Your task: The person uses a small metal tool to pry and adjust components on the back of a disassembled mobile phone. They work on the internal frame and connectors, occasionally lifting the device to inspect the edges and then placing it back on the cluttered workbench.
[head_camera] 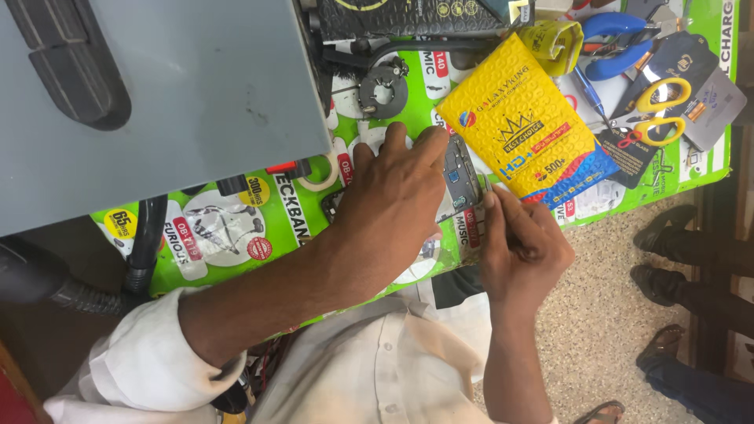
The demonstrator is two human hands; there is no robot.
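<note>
On a bench [236, 228] covered by a green printed mat, the left hand [389, 196] presses flat on an opened phone chassis [462, 177] to steady it, while the right hand [522, 243] pinches a small tool against its edge, beside a yellow padded pouch [518, 118].

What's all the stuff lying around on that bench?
Padded pouch: one, yellow with a blue corner, upper middle.
Opened phone: one, grey, under the fingers.
Scissors: one pair, yellow handles, upper right.
Pliers: one pair, blue handles, top right.
Tape roll: one, pale, by the grey box.
Grey box: one, upper left.
Green mat: one, covering the bench.
Shoes: several, dark, floor at right.
Left hand: pressing on the phone.
Right hand: pinched at the phone's edge.
</note>
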